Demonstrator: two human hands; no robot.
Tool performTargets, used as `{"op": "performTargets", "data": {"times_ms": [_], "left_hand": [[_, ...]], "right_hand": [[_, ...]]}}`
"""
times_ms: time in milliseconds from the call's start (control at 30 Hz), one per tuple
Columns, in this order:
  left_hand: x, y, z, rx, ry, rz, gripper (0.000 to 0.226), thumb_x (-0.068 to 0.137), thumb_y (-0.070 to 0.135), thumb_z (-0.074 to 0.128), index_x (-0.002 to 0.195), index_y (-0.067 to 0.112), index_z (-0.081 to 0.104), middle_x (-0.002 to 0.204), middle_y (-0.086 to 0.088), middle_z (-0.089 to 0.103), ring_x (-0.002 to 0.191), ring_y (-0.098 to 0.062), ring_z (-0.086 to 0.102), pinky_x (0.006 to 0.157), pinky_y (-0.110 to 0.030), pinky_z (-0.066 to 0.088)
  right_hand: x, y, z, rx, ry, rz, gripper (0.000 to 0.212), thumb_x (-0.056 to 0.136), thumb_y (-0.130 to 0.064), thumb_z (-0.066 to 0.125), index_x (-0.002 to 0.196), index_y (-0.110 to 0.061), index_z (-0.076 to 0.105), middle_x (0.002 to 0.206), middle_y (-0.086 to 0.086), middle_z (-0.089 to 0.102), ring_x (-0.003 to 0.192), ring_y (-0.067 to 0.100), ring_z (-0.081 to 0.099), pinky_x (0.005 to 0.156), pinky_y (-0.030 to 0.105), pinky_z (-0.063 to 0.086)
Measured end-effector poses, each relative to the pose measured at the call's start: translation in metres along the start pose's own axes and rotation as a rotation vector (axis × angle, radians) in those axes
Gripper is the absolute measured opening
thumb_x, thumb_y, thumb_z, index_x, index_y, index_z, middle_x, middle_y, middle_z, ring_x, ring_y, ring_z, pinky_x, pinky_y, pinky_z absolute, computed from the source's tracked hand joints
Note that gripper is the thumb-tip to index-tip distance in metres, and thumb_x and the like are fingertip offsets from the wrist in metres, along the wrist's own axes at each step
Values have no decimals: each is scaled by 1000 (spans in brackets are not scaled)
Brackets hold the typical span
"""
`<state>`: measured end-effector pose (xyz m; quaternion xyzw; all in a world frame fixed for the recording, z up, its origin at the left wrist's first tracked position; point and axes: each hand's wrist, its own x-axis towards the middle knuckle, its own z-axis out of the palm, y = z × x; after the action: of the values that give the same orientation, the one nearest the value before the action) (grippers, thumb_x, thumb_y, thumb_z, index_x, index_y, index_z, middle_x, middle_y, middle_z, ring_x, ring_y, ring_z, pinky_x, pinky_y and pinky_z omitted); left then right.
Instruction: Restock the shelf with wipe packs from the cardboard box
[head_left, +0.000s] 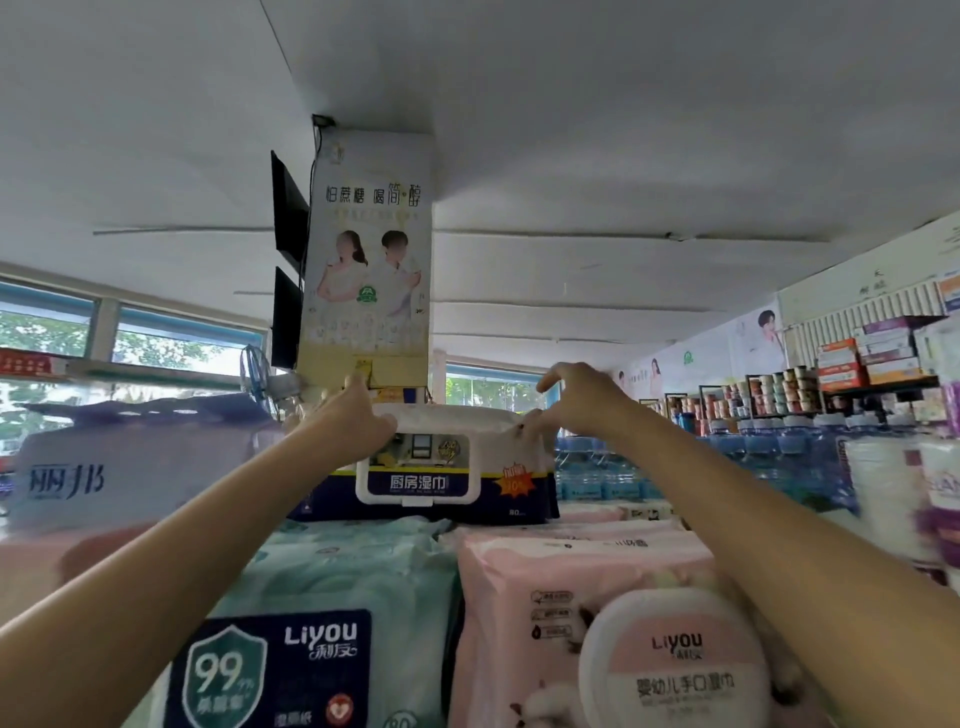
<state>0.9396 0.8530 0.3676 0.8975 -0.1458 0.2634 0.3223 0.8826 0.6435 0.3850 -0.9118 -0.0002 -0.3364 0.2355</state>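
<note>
A white and navy kitchen wipe pack (431, 470) with a flip lid stands on top of the stacked packs on the high shelf. My left hand (358, 415) grips its upper left corner. My right hand (576, 397) pinches the upper right corner with the thumb below, while the other fingers are spread above the pack. Below it lie a teal Liyou wipe pack (322, 597) and a pink Liyou baby wipe pack (587, 618) with a round lid. The cardboard box is out of view.
A large pale purple pack (130, 467) stands to the left. Water bottles (769, 457) and paper rolls (893, 488) fill the right. A pillar with a poster (369, 260) rises behind the shelf, with a fan (255, 375) beside it.
</note>
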Motion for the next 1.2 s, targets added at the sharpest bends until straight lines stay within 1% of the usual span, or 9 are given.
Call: {"op": "performTargets", "data": {"times_ms": [100, 200, 400, 567, 767, 833, 933, 1067, 1200], "left_hand": [[-28, 14, 3, 2, -52, 60, 66, 91, 22, 52, 145, 7, 17, 150, -18, 20, 131, -31, 34, 106, -38, 34], [-57, 19, 4, 53, -149, 169, 49, 92, 23, 50, 137, 10, 36, 138, -13, 44, 114, -25, 49, 99, -33, 42], [-124, -4, -15, 304, -140, 187, 28, 95, 32, 42, 118, 27, 58, 112, -1, 63, 96, -17, 57, 95, -36, 45], [-153, -24, -16, 445, -187, 208, 61, 86, 64, 32, 136, 30, 40, 133, -1, 51, 120, -23, 49, 108, -48, 32], [-175, -4, 8, 554, -92, 283, 68, 87, 58, 43, 142, 20, 24, 144, -1, 38, 133, -27, 32, 113, -50, 18], [-169, 1, 19, 519, -13, 232, 63, 89, 56, 41, 137, 16, 29, 138, -5, 46, 129, -29, 38, 112, -50, 18], [-158, 6, 31, 472, 156, 210, 44, 95, 41, 37, 129, 12, 37, 122, -6, 60, 117, -25, 53, 112, -44, 19], [-150, 6, 34, 346, 291, 355, 15, 97, 16, 33, 105, 18, 46, 99, 1, 68, 89, -21, 65, 110, -33, 22], [-156, 3, 29, 155, 370, 407, 10, 96, 16, 40, 88, 19, 45, 80, -4, 67, 74, -27, 62, 98, -34, 33]], "right_hand": [[-13, -10, -8, 229, 156, -126, 16, 82, -10, 65, 98, -8, 68, 107, 9, 65, 98, 19, 58, 76, 22, 38], [-42, -30, -14, 213, 51, -277, 13, 85, -14, 64, 96, -8, 68, 95, 1, 63, 90, 13, 56, 74, 22, 39], [-127, -47, 0, -166, -52, -566, 28, 85, -32, 61, 110, -19, 62, 129, 2, 45, 126, 20, 32, 105, 36, 27], [-174, -37, 33, -550, -194, -586, 57, 86, -37, 57, 137, -23, 37, 149, 6, 21, 139, 26, 15, 117, 47, 9], [-197, 1, 28, -587, -120, -525, 82, 83, -52, 57, 144, -45, 2, 153, -2, -17, 142, 30, -14, 114, 47, -10], [-202, 11, 40, -631, -61, -551, 72, 84, -59, 49, 143, -47, 10, 151, -1, -18, 140, 33, -18, 111, 48, -17], [-203, 16, 52, -697, 11, -537, 60, 78, -66, 34, 133, -42, 37, 151, 8, 9, 138, 37, 3, 110, 54, -3], [-195, 23, 60, -641, 89, -552, 56, 77, -69, 31, 127, -46, 38, 151, 3, 9, 138, 32, 2, 108, 51, -5], [-185, 24, 60, -597, 97, -536, 55, 77, -72, 30, 125, -47, 35, 149, 0, 10, 137, 30, 2, 107, 51, -5]]}}
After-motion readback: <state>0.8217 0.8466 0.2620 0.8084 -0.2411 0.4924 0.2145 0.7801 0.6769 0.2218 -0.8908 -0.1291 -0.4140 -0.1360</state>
